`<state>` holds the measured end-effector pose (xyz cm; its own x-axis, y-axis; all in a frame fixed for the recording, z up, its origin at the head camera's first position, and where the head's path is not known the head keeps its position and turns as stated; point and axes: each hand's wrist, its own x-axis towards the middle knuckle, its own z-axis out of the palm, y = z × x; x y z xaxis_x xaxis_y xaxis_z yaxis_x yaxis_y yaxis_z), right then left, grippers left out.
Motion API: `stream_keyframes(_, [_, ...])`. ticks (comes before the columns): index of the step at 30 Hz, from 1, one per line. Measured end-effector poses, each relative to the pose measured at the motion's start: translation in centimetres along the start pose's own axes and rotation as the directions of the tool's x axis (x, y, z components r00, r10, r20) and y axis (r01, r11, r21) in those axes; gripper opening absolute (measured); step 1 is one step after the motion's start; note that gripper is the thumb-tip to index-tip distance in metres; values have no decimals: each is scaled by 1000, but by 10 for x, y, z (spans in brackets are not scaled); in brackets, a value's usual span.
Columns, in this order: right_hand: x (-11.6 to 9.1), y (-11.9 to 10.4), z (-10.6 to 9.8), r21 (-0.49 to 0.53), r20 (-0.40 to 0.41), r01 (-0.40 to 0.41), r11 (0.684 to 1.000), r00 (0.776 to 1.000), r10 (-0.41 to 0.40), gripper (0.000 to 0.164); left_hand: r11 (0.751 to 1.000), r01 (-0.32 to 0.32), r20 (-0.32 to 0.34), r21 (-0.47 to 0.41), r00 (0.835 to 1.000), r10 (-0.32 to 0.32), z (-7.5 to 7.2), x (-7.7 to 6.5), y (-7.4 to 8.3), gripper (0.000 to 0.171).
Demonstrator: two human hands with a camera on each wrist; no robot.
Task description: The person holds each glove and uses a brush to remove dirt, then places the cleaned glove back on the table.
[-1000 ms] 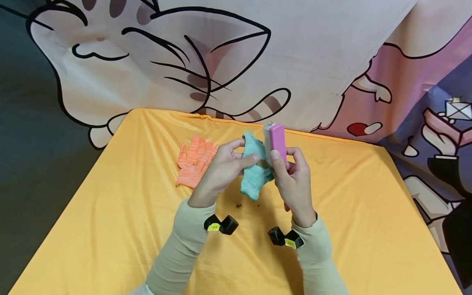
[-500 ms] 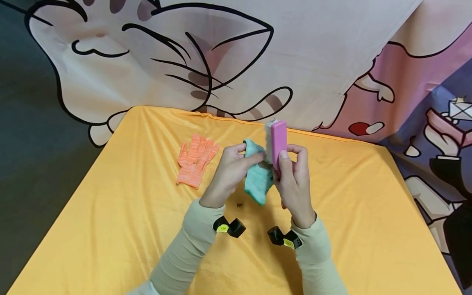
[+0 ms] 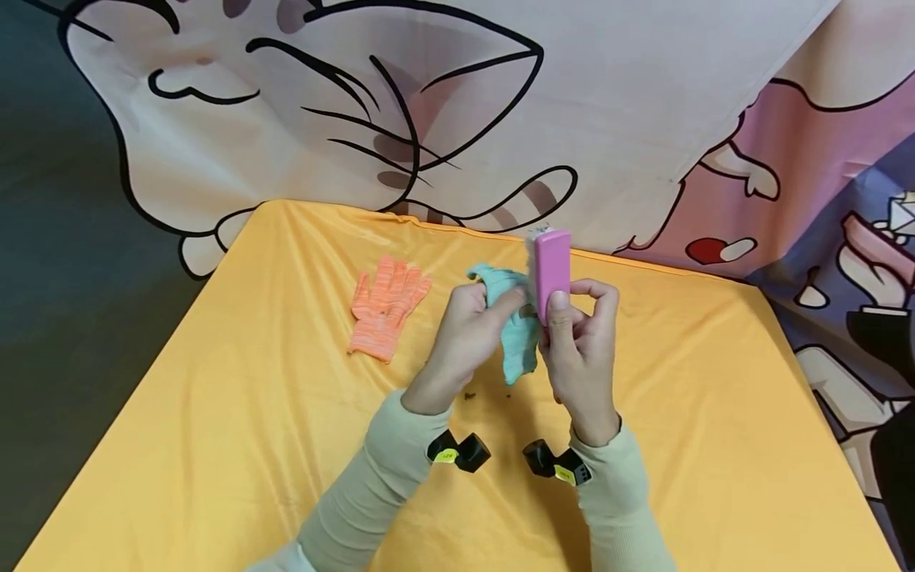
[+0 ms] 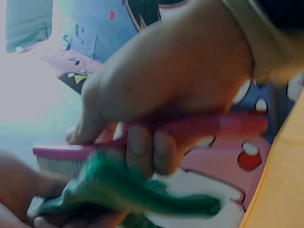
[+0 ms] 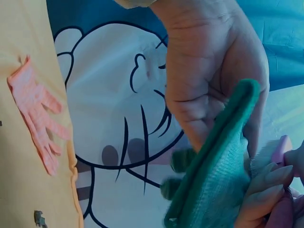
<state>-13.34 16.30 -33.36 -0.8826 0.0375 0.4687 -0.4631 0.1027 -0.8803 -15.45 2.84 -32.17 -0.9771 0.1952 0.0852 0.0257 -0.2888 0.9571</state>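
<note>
My left hand point(image 3: 465, 338) pinches a teal knit glove point(image 3: 520, 349) above the table, thumb on top. A brown stain shows on the glove beside the thumb. In my right hand point(image 3: 582, 361) is a pink scrub brush point(image 3: 554, 266), its pale bristles facing left toward the glove. The left wrist view shows the brush point(image 4: 71, 151) with its bristles down, close over the glove point(image 4: 123, 185); contact is hard to tell through the blur. From the right wrist, loose glove fingers hang beside the glove's folded body point(image 5: 213, 171).
An orange knit glove point(image 3: 388, 310) lies flat on the yellow tablecloth point(image 3: 236, 413), left of the hands. Small dark crumbs point(image 3: 469, 395) lie on the cloth below. A cartoon cat backdrop point(image 3: 615, 119) hangs behind the table.
Both hands have shifted slightly right, the left hand more. The teal glove has been tilted and turned with it. The brush stays in the right hand and has risen a little.
</note>
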Motion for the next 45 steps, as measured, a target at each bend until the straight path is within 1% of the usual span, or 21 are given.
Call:
stream_keyframes(4, [0, 1, 1, -56, 51, -33, 998, 998, 36, 15, 993, -61, -84, -103, 995, 53, -2, 0, 2, 28])
stream_keyframes(8, [0, 3, -1, -143, 119, -81, 986, 988, 98, 18, 963, -107, -155, -249, 985, 69, -6, 4, 0, 24])
stream_keyframes(11, [1, 2, -5, -210, 139, -101, 973, 981, 132, 21, 940, -136, -204, -312, 976, 74, -6, 7, -4, 25])
stream_keyframes(13, [1, 0, -8, -226, 135, -101, 969, 982, 134, 22, 933, -181, -242, -310, 964, 107, -7, 8, -6, 25])
stream_keyframes(15, [2, -3, -10, -215, 103, -96, 972, 987, 120, 20, 942, -217, -272, -257, 951, 145, -7, 9, -6, 26])
stream_keyframes(16, [2, -4, -11, -189, 80, -88, 978, 991, 105, 19, 950, -221, -274, -218, 949, 158, -7, 9, -7, 27])
stream_keyframes(18, [1, -6, -11, -124, 44, -49, 991, 998, 54, 15, 968, -215, -241, -131, 954, 179, -7, 9, -7, 26])
stream_keyframes(20, [0, -6, -8, -56, 26, 0, 998, 1000, 1, 14, 979, -181, -151, -89, 974, 167, -4, 9, -8, 21])
stream_keyframes(22, [0, -5, -4, -19, 37, 44, 999, 998, -43, 14, 983, -135, -24, -121, 991, 133, -1, 7, -7, 20])
stream_keyframes(23, [0, -5, -2, -22, 44, 60, 998, 997, -59, 15, 983, -114, 26, -147, 993, 119, 0, 6, -6, 23])
stream_keyframes(25, [0, -3, 1, -58, 58, 84, 995, 995, -80, 16, 974, -80, 86, -211, 991, 100, 1, 5, -4, 26])
stream_keyframes(26, [-1, -3, 2, -92, 61, 89, 992, 995, -84, 17, 969, -77, 94, -234, 990, 101, 1, 4, -3, 27])
stream_keyframes(28, [-1, -1, 2, -182, 59, 106, 978, 994, -96, 19, 962, -86, 80, -260, 991, 110, 0, 3, -2, 26])
stream_keyframes(31, [1, 3, -2, -295, 45, 119, 948, 993, -111, 22, 961, -115, 47, -252, 990, 131, -3, 5, -3, 21])
stream_keyframes(33, [3, 7, -7, -364, 14, 105, 925, 994, -107, 23, 959, -107, 45, -263, 991, 123, -5, 8, -4, 16])
stream_keyframes(35, [5, 11, -12, -408, -23, 73, 910, 996, -90, 25, 962, -104, 36, -254, 992, 117, -6, 10, -7, 12])
stream_keyframes(37, [8, 15, -17, -427, -60, 38, 904, 996, -71, 27, 968, -119, 23, -221, 992, 127, -7, 12, -10, 22])
stream_keyframes(39, [10, 15, -21, -394, -90, 4, 919, 995, -44, 25, 978, -147, -1, -146, 989, 149, -8, 13, -12, 33])
stream_keyframes(41, [10, 12, -22, -314, -113, -13, 949, 993, -24, 21, 984, -171, -18, -58, 985, 170, -8, 14, -12, 41])
stream_keyframes(43, [9, 7, -20, -205, -119, -13, 979, 993, -12, 16, 984, -177, -18, 2, 984, 177, -8, 13, -12, 40])
stream_keyframes(45, [6, 2, -14, -131, -88, 2, 991, 996, -14, 13, 986, -169, 5, 13, 986, 169, -6, 13, -11, 31])
